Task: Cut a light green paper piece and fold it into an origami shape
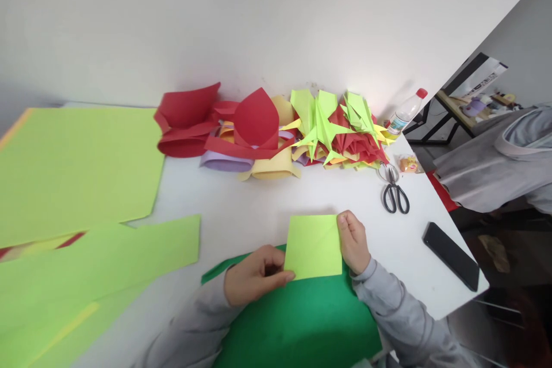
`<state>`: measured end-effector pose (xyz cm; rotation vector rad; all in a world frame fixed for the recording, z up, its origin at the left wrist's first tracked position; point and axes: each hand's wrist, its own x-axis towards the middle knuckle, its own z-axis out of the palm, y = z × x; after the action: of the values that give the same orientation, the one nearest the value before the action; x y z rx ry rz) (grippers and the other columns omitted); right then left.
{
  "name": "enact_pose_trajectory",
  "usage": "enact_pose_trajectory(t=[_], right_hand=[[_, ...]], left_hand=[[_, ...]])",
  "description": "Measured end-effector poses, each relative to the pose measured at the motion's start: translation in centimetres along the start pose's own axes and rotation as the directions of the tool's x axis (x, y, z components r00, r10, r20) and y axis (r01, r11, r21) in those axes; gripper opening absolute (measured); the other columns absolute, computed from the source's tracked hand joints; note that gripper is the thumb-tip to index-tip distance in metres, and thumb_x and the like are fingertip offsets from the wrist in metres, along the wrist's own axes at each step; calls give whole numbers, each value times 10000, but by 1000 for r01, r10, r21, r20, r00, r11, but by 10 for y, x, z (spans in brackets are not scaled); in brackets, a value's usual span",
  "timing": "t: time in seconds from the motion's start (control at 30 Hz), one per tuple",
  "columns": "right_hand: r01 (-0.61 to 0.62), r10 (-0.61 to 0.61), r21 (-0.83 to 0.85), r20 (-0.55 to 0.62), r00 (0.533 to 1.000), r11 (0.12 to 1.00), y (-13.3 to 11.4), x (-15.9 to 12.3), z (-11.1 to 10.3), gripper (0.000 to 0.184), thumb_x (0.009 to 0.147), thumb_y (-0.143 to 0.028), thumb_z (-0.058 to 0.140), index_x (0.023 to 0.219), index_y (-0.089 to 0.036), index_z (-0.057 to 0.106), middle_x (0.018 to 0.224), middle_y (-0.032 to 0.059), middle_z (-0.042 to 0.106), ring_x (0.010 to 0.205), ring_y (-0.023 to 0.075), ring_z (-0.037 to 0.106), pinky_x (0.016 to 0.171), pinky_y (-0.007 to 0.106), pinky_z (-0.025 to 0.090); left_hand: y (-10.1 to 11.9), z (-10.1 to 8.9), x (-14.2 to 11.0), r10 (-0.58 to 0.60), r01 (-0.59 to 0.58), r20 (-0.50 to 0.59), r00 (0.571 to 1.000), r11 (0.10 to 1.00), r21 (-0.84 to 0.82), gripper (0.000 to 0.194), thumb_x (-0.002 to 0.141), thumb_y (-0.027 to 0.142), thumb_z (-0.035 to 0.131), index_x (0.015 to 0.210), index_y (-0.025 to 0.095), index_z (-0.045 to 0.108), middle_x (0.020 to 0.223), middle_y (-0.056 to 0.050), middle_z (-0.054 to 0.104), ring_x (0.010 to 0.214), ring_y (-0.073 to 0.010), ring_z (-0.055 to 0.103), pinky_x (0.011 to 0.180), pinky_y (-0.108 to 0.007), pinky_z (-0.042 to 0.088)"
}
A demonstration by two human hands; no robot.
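A square of light green paper (314, 247) is held up between my two hands. My left hand (257, 275) pinches its lower left corner between thumb and fingers. At the upper right corner my right hand (354, 241) is closed on the same sheet, thumb on top. Beneath it lies a larger dark green sheet (297, 322), reaching over the table's front edge toward my body. Part of the dark green sheet is hidden by my forearms and the paper square.
Large light green sheets (81, 167) and strips (142, 259) cover the left. Along the wall stand red paper shapes (256, 118) and folded green paper pieces (321, 118). Scissors (393, 190), a phone (451, 256), a bottle (405, 115) and a small wrapped snack (409, 164) lie right. Another person's grey clothing (509, 161) shows beyond.
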<state>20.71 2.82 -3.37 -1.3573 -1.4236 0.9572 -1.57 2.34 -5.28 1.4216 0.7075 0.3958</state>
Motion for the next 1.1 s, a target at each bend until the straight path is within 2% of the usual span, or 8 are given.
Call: enact_pose_trajectory(t=[0.27,0.47,0.6,0.7,0.87,1.1], right_hand=[[-75,78,161,-13,997,984,5,2,-2,328,895,-456,499,698,-197,462,570,-65,345,519,90,305,491,226,266],[-128,147,289,-45,988,949,4,1,0,396,851,-515,549,646,-209,404,503,-89,326,419,67,274,406,211,229],[-182,196,322,-10,981,929,-1,3,-1,412,853,-568,511,662,-214,423,436,-98,365,338,65,280,341,208,190],[-185,189,350,21,982,919,-2,6,0,372,814,-546,583,708,-209,466,447,-98,403,354,66,316,358,201,227],[-147,161,324,-16,987,935,-4,7,4,370,773,-513,640,683,-194,474,504,-92,384,438,61,311,426,193,261],[-144,164,331,-34,986,933,-5,5,5,383,773,-509,641,656,-201,445,492,-90,396,433,62,303,424,193,261]], left_hand=[[-2,2,-1,11,-11,-1,1000,1000,17,465,766,552,560,536,154,492,456,61,341,420,-67,285,413,-228,179],[-3,1,-1,23,-23,10,1000,1000,3,445,769,519,575,534,146,509,452,59,349,422,-68,296,415,-227,183],[2,0,1,50,-50,-28,998,999,-20,440,777,498,578,519,155,483,458,63,343,426,-63,283,418,-226,184],[4,1,1,63,-66,-52,997,997,-47,437,791,503,560,530,163,476,457,63,357,418,-64,294,407,-217,198],[7,2,1,63,-68,-71,995,995,-70,427,780,491,583,521,165,488,416,68,357,389,-62,293,381,-210,191],[10,2,1,41,-48,-83,996,995,-85,410,756,467,615,512,158,501,412,76,353,370,-52,284,374,-208,187]])
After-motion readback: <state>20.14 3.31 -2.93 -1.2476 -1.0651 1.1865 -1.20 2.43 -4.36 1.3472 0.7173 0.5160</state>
